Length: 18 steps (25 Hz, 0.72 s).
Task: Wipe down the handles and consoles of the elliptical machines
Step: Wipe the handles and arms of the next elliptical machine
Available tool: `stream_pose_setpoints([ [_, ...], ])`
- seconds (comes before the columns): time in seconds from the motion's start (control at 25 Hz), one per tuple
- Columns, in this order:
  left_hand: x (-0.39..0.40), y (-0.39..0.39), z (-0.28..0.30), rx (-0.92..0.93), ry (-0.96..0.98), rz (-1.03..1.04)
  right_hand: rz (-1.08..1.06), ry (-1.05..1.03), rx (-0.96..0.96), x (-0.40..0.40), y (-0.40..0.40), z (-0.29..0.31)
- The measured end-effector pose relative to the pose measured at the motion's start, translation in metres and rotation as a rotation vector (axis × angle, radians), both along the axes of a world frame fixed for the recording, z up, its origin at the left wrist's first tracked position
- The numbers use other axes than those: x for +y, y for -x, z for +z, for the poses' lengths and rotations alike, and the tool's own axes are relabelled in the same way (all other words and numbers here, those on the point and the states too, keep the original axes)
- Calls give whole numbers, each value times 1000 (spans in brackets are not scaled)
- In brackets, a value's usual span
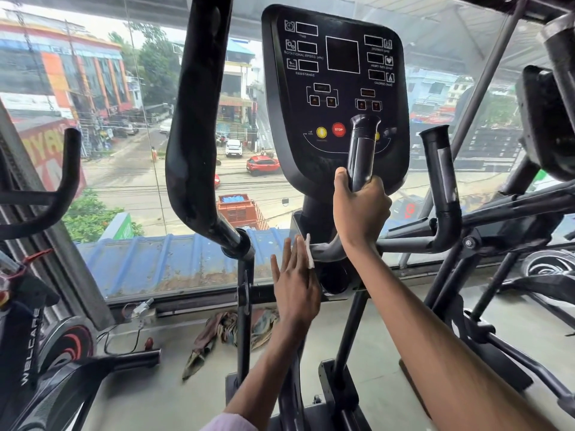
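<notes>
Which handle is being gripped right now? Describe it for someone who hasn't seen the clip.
Find the black console against the window. The short upright handle directly before its STOP button is held by the right hand; its twin stands ungripped.

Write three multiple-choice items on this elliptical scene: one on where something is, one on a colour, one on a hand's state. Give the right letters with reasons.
1. Where is the white wipe?
A. draped over the console
B. under the left hand's fingers against the curved metal bar
C. on the floor

2. What colour is the STOP button on the console?
A. red
B. green
C. blue

3. How is the right hand placed?
A. flat on the console
B. hanging free
C. curled round the inner upright handle

Key:
1 B: the left hand, its fingers straight, presses the wipe to the curved metal bar below the console.
2 A: the round button marked STOP is red, beside a yellow one.
3 C: its fingers and thumb wrap the base of the inner upright handle in front of the console.
</notes>
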<state>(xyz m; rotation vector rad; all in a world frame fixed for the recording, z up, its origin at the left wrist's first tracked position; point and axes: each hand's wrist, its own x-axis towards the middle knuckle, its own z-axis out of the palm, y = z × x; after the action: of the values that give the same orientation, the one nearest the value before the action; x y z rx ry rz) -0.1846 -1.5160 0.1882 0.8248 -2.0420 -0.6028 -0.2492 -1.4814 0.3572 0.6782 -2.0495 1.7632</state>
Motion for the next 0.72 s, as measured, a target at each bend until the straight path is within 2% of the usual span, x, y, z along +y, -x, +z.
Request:
stream_pose_setpoints([
  [0.08,22,8,5,89,-152,56,-23,-12,-1,1,0,1],
  [0.2,54,11,13,227,-187,27,10,-17,-18,0,-1,1],
  [0.32,68,-2,13,335,-261,-60,173,-46,-44,10,2,1],
  [0.44,62,-24,9,367,-317,-51,310,11,-257,43,1,-18],
  [0.56,65,-42,12,382,-396,-16,303,-133,-420,78,0,-70],
  [0.64,72,-51,16,411,-422,-41,532,-247,-557,93,-11,-93],
  [0.72,82,-59,22,411,-423,-92,787,-265,-653,100,-18,-102],
])
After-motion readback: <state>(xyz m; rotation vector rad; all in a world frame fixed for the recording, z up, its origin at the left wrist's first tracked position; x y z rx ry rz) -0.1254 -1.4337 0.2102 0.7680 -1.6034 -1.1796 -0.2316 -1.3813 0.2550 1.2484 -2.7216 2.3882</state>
